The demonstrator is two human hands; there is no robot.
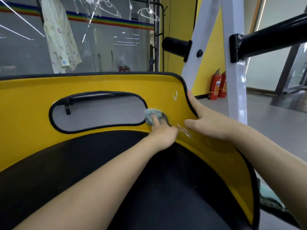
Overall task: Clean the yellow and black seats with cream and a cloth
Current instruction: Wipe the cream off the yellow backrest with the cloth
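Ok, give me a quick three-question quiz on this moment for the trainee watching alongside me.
1. True or false: the left hand is working the cloth on the black seat cushion.
2. Multiple choice: what does the right hand hold? A) the edge of the yellow backrest; B) the white frame post; C) a fire extinguisher.
3. Fill in: the lower cream streak lies on the yellow backrest between the two ____.

Key
1. False: the cloth is on the yellow backrest, at the right end of the oval cutout.
2. A.
3. hands.
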